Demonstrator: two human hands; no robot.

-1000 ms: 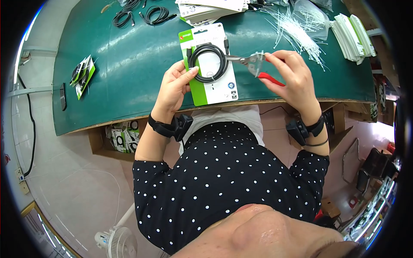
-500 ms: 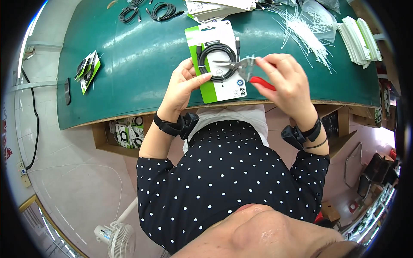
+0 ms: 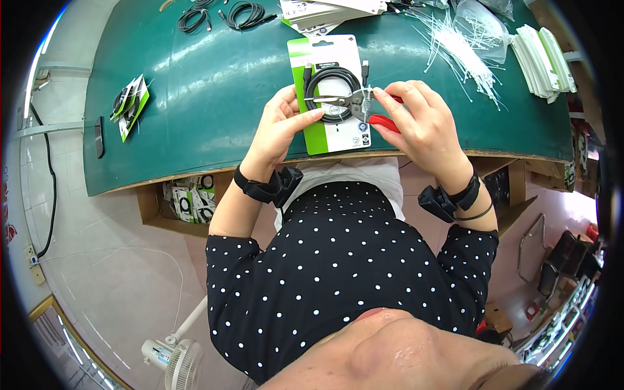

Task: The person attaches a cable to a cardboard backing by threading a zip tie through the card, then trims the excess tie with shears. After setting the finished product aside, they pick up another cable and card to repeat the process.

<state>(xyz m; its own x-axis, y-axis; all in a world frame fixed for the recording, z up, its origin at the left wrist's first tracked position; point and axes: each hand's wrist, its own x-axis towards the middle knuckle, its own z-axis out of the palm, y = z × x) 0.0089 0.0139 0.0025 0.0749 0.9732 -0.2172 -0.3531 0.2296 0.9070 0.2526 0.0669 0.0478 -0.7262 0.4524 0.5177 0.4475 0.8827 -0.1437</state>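
Observation:
My left hand point(image 3: 281, 127) is closed on the left edge of a white and green backing card point(image 3: 348, 138), its thumb across the front. A coiled black cable point(image 3: 351, 75) lies against the card, with its two plugs pointing up. My right hand point(image 3: 419, 123) is closed around the red handles of a pair of pliers point(image 3: 356, 104). The metal jaws reach leftward across the coil to its left side, near my left thumb. Whether the jaws touch a tie there is too small to tell.
White cable ties point(image 3: 461, 62) are spread at the right, beside stacked cards point(image 3: 543, 64). More cards point(image 3: 331, 13) and coiled cables point(image 3: 247, 16) lie at the far edge. Left are carded cables point(image 3: 133, 107) and a phone point(image 3: 99, 137). A cardboard box point(image 3: 170, 224) sits below the table point(image 3: 214, 97).
The pliers have moved left, so their jaws now reach the coil's left side. My right hand has come closer to the card, which has shifted slightly right.

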